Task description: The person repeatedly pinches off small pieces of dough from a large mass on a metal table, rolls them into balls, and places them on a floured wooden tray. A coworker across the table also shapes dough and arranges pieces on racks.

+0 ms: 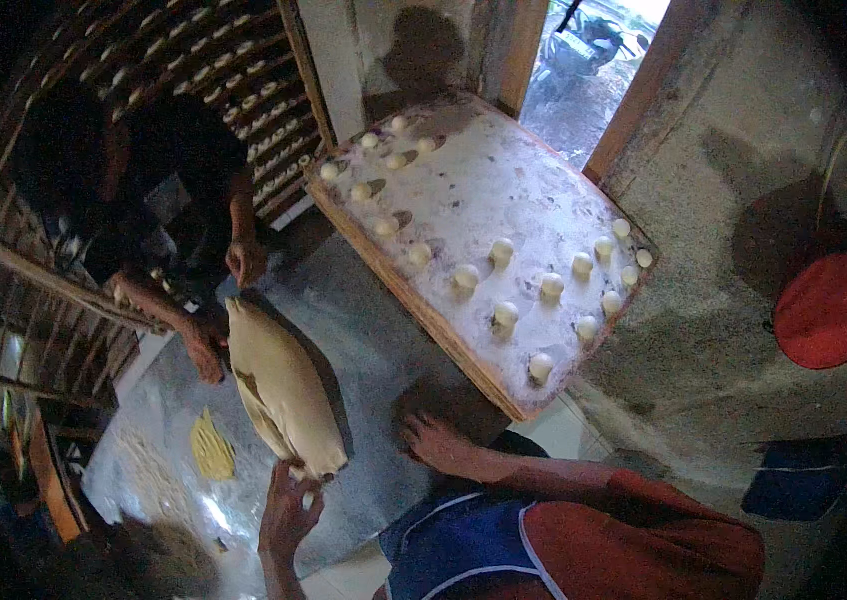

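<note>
A large, long piece of pale dough lies on the grey metal-topped table, with a folded seam and a small gap along its left side. My left hand is at its near end, thumb and fingers closed on the dough's edge. To the right of the dough, my right hand rests near the table's edge, apart from the dough, its fingers loosely spread and nothing seen in them. A smaller yellow lump, its surface ridged, sits on the table left of the dough.
A co-worker's hands are by the dough's far end. A floured wooden board holds several round dough balls. Slatted racks with rows of small pieces stand at the far left. A red round object is at right.
</note>
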Motion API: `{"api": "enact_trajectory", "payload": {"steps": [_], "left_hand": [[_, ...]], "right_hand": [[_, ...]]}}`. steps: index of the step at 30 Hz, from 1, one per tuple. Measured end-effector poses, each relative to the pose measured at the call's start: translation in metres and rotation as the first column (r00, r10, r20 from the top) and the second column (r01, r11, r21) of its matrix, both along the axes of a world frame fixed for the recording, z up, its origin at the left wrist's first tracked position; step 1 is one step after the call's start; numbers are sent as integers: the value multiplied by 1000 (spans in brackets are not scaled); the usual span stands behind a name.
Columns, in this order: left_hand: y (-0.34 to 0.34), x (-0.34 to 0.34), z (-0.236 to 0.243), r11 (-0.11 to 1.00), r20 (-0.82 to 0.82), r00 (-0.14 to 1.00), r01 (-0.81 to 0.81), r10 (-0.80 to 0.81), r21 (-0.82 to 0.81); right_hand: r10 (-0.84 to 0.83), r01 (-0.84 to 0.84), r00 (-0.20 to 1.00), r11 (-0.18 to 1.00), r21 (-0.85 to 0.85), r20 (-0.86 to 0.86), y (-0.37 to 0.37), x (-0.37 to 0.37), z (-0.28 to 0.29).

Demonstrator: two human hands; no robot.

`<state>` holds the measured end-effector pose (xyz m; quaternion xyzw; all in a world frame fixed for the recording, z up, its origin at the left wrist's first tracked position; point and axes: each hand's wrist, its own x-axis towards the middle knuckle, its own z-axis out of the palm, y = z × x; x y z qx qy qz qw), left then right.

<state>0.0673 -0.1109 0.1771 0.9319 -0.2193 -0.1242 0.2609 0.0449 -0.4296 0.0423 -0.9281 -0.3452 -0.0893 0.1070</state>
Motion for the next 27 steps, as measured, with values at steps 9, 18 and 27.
{"api": "enact_trajectory", "payload": {"steps": [9, 18, 27], "left_hand": [[-304, 245, 142, 786, 609, 792, 349, 44, -510], [-348, 297, 13, 871, 476, 873, 312, -106, -378], [-75, -32, -29, 730, -463, 767, -610, 445, -308]], "right_hand": [[-358, 253, 934, 609, 752, -25, -107, 97, 238], [-665, 582, 732, 724, 371, 149, -196, 194, 166], [-28, 382, 842, 735, 560, -539, -10, 52, 144]]}}
